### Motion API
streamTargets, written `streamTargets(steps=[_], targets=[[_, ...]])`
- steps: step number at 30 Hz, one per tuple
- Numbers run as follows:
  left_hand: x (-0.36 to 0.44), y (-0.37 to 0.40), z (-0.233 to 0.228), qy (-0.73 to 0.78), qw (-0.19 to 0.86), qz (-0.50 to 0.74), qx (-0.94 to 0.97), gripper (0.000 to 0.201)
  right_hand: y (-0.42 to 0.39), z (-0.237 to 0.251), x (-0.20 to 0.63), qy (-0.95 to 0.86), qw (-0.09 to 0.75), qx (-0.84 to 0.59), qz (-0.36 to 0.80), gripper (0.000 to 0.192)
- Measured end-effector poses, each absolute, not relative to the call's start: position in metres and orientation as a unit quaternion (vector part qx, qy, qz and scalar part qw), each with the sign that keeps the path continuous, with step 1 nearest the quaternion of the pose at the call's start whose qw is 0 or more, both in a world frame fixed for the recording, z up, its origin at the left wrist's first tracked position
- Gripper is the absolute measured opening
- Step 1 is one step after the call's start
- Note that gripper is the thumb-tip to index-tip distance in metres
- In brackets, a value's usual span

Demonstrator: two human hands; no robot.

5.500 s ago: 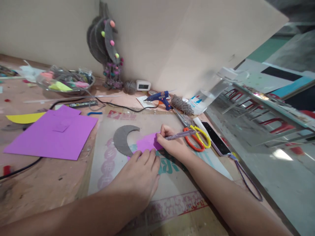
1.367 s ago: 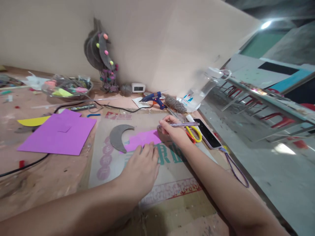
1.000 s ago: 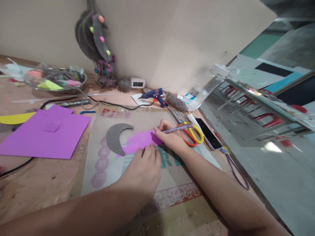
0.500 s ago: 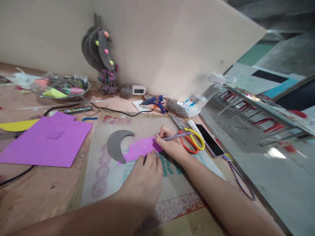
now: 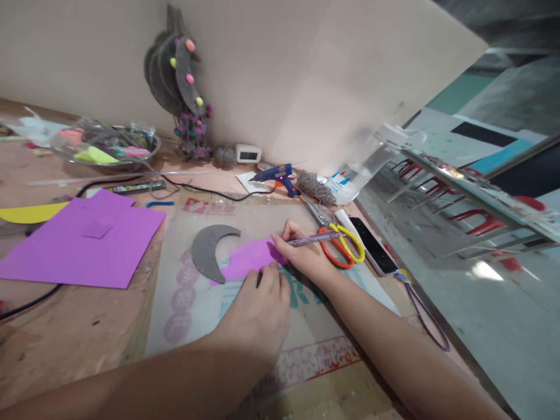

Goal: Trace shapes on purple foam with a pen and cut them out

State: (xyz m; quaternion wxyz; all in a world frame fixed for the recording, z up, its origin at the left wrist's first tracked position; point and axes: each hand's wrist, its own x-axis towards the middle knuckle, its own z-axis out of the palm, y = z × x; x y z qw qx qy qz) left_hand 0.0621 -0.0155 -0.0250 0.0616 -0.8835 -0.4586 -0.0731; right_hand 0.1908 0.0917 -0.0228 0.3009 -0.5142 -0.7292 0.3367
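Holds a pen (image 5: 317, 238) in the right hand (image 5: 301, 252), with thumb and fingers clamped together on the barrel and the back end running rightward toward the scissors (image 5: 343, 245). Cannot see the writing tip, hidden by the fingers. Rests the left hand (image 5: 260, 309) at the near edge of the purple strip (image 5: 249, 259), with fingers bent and close together; shows a dark object (image 5: 259, 280) between them, unclear in kind and whether gripped or not. Has the strip on a printed sheet (image 5: 199, 309), right of the gray crescent (image 5: 207, 251), with its left end passing under the crescent's near tip. Has the scissors just right of the right hand, beside a phone (image 5: 371, 245). Has a larger purple sheet (image 5: 83, 254) well to the left, near a yellow piece (image 5: 30, 213). Faces a blue glue gun (image 5: 280, 174) on the far side, with gray yarn (image 5: 317, 188) just to its right, a white clock (image 5: 248, 154) to its left and a bowl (image 5: 83, 165) of scraps (image 5: 96, 155) at far left.
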Motion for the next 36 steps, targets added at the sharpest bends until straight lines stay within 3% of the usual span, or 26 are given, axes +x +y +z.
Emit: streamTargets(steps=[5,20,27,30,33,36], targets=[[0.062,-0.015,-0.026,-0.459,0.074,-0.079,-0.882,0.045,0.09,-0.021,0.191,-0.726,0.294,-0.505,0.363,0.031],[0.062,-0.017,-0.024,-0.461,0.073,-0.059,-0.882,0.043,0.096,-0.025,0.195,-0.751,0.297,-0.519,0.281,0.026],[0.062,-0.017,-0.029,-0.459,0.094,-0.102,-0.878,0.046,0.095,-0.017,0.197,-0.713,0.34,-0.511,0.338,0.027],[0.062,-0.018,-0.029,-0.456,0.096,-0.117,-0.877,0.042,0.105,-0.007,0.211,-0.756,0.357,-0.483,0.261,0.018],[0.061,-0.019,-0.031,-0.453,0.094,-0.128,-0.877,0.043,0.117,-0.006,0.226,-0.804,0.3,-0.491,0.151,0.015],[0.059,-0.019,-0.033,-0.446,0.094,-0.14,-0.879,0.044,0.123,-0.012,0.233,-0.815,0.24,-0.504,0.154,0.013]])
